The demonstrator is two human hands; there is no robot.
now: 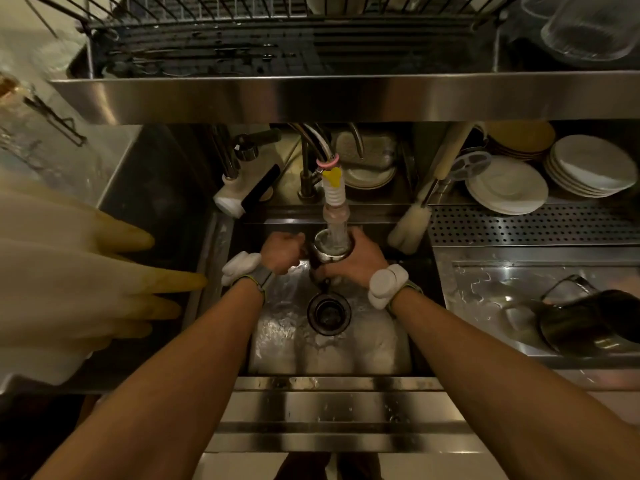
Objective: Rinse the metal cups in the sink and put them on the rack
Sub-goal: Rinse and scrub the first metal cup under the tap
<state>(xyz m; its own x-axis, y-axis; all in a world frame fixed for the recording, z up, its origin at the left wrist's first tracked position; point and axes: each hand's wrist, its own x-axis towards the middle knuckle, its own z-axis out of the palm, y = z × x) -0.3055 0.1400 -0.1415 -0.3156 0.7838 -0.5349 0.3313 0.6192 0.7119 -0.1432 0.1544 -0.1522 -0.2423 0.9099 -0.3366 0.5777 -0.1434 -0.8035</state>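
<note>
A single wide-angle camera on the person's head looks steeply down from close above onto the sink (363,355), with the rack (242,36) at the frame's top edge.

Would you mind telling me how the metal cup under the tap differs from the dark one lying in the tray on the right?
The cup under the tap stands upright in both hands, left hand and right hand, with water running into it; the cup in the tray lies on its side, untouched. The held cup looks shiny silver, the other dark. Both look like handled metal cups.
</note>
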